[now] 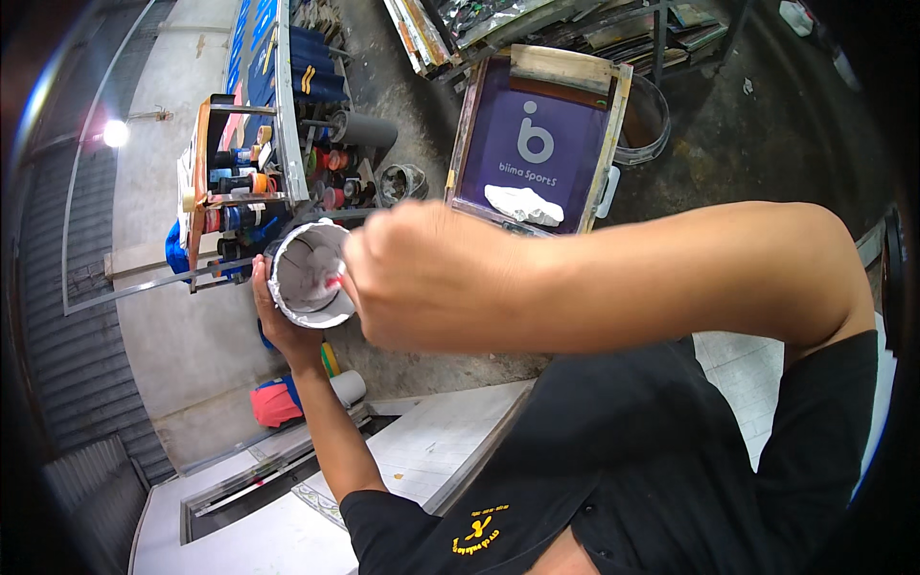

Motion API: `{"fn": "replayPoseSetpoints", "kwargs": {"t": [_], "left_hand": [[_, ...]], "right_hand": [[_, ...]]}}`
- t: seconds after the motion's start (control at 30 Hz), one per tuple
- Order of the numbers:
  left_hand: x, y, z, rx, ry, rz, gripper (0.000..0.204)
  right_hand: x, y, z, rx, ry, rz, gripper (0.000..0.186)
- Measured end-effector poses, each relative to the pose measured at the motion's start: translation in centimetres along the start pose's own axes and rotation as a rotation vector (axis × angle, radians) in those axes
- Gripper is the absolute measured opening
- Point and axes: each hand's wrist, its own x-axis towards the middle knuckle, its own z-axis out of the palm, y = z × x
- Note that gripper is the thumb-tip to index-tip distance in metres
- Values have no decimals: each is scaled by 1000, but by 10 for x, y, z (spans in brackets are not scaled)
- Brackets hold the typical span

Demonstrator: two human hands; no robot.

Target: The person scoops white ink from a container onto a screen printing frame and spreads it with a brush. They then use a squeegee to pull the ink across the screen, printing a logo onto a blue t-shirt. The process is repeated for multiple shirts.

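Observation:
My left hand point(286, 333) is wrapped round the outside of a tub point(295, 261) whose rim and inner wall are smeared with thick white ink or paint. Over the tub's mouth, my right hand point(407, 273) is closed in a fist. A small red piece point(334, 282) shows at the edge of that fist, inside the tub; the rest of what it grips is hidden and slightly blurred. Beyond my right forearm lies a framed printing screen point(460, 144) with purple mesh and a pale design. On the mesh sits a lump of white ink point(522, 204).
At the left, a shelf rack point(201, 192) holds several ink jars. A grey cylinder point(364, 129) and a clear container point(401, 182) stand beyond the tub. Stacked frames point(680, 38) lie at the far side, above a round bin point(647, 120). A white tabletop point(422, 470) is near me.

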Motion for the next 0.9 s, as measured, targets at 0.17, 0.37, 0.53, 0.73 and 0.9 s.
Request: {"fn": "replayPoseSetpoints", "kwargs": {"t": [0.17,0.37,0.53,0.73,0.9], "left_hand": [[12,13,-8,293,-20,140,77],[27,17,-19,423,40,289,71],[23,6,-3,393,147,389,63],[4,-20,29,477,419,282,69],[-23,-22,67,277,604,-152,91]], "right_hand": [[-7,13,21,62,114,194,22],[-26,9,37,796,-278,465,36],[-51,-4,54,1817,-348,731,44],[-67,-29,57,2500,-351,1092,47],[-74,-27,34,2079,-266,1000,47]]}}
